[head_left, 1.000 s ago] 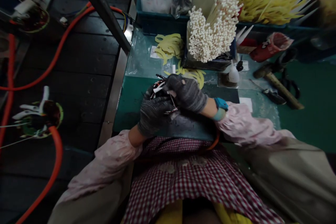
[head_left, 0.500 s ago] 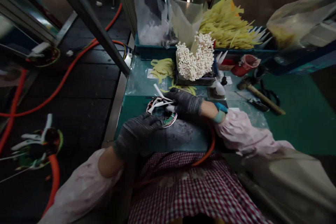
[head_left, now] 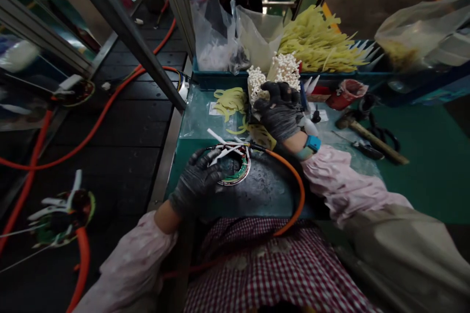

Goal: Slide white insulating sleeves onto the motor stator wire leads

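Glossy orange rubber cable [head_left: 295,176], matt grey knit gloves [head_left: 196,183]

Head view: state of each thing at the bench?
Left hand: gloved, pressed on the ring part
Ring part: lying flat, white strips sticking out
Right hand: gloved, on the white-tipped sticks
White-tipped sticks: upright bundle
Orange cable: curving from the ring part over the bench edge
Hammer: lying on the green mat
Yellow strips: loose pile

Right hand [head_left: 279,110] is moved from ring [head_left: 235,182] to white stick bundle [head_left: 286,69] | orange cable [head_left: 292,176] is uncovered beside ring
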The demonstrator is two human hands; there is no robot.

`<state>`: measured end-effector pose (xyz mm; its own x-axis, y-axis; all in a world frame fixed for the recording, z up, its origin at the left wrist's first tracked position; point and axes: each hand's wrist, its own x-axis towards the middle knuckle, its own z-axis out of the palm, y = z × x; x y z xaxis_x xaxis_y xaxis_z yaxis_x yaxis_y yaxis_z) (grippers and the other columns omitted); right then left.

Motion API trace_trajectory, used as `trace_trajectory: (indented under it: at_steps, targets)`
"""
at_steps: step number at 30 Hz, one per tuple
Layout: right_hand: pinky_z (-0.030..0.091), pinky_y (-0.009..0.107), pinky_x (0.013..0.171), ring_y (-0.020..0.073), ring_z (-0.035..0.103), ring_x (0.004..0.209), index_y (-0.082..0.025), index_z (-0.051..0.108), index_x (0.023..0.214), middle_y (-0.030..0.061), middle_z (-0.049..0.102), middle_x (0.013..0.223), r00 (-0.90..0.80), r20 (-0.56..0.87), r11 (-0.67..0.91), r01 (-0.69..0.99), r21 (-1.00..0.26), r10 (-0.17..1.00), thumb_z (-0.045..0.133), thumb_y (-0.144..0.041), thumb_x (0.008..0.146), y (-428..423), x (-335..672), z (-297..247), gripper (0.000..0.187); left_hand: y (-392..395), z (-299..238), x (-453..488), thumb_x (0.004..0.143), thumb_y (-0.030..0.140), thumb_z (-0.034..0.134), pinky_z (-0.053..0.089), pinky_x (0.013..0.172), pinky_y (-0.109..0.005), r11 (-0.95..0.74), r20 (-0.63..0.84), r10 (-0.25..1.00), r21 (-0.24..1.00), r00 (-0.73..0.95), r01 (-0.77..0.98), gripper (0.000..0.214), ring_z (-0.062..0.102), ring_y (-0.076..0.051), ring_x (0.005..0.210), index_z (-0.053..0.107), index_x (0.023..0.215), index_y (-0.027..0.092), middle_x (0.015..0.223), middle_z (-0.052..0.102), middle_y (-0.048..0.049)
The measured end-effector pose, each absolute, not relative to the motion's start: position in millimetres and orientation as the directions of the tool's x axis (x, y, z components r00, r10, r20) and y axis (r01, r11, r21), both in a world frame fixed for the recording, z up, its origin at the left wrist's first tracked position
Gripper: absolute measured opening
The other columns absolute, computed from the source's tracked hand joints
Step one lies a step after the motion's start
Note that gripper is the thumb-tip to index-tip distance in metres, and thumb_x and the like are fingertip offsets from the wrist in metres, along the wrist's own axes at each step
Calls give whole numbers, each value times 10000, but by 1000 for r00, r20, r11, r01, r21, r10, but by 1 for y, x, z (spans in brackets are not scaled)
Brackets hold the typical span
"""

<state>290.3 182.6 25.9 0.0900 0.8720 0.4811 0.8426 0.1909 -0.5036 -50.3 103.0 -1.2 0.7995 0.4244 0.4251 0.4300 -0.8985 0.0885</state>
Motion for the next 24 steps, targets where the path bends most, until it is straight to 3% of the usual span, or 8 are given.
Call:
trace_trajectory:
  at_steps: [3,5,8,10,11,15,20,24]
  targets:
    - [482,626,1294,355,629,1396,-248,792,1151,148,815,1383,25,481,254,824,-507,876,820,-229,1000,178,285,35,155,90,-18,-40,975,311,881,548,1197,-519,-824,548,527,142,649,549,199,749,-327,1360,806,1157,337,1275,867,-50]
    - [584,564,1168,330,728,1241,-259,789,1056,123,850,1271,-56,458,331,768,-548,887,823,-228,980,157,283,51,89,73,-28,-30,977,348,880,545,1144,-531,-747,602,586,141,542,650,208,769,-340,1265,787,1162,327,1177,868,-36]
    - [676,500,922,293,817,963,-306,752,1039,79,871,1057,10,442,362,558,-747,897,801,-302,1042,110,283,84,50,50,-37,-18,989,426,883,496,1175,-565,-652,587,662,145,465,745,239,772,-361,1245,754,1156,313,1050,847,-14]
    - [696,477,839,282,833,914,-350,709,1039,55,877,1044,124,412,336,396,-855,902,798,-381,1080,79,280,102,103,43,-39,-17,1007,457,867,459,1223,-603,-635,530,704,172,473,753,240,755,-382,1308,746,1152,308,1075,848,-27]
    - [700,463,809,274,835,884,-358,702,1019,41,872,1009,100,351,296,354,-887,931,802,-418,1086,66,277,107,134,41,-39,-18,1017,466,854,443,1243,-626,-631,494,723,190,482,752,234,739,-396,1350,747,1151,307,1104,852,-37]
    - [707,443,831,267,837,854,-336,727,1048,27,855,956,-109,188,216,369,-904,976,791,-496,1100,34,264,99,180,43,-34,-26,1053,476,796,431,1272,-669,-596,360,789,252,498,762,201,687,-418,1463,757,1155,308,1218,860,-50]
    - [720,526,991,340,865,1070,-389,795,1230,74,884,1143,36,241,194,483,-854,970,658,-460,1177,8,261,73,163,45,-31,-27,1038,602,798,418,1289,-639,-605,344,786,258,513,754,319,689,-414,1465,763,1161,310,1220,860,-51]
    - [743,606,942,398,870,983,-407,863,1239,98,890,1029,119,271,161,559,-813,955,658,-497,1147,-16,268,59,243,43,-29,-23,1012,581,833,360,1332,-610,-602,366,786,270,498,751,321,674,-411,1483,764,1159,304,1221,854,-44]
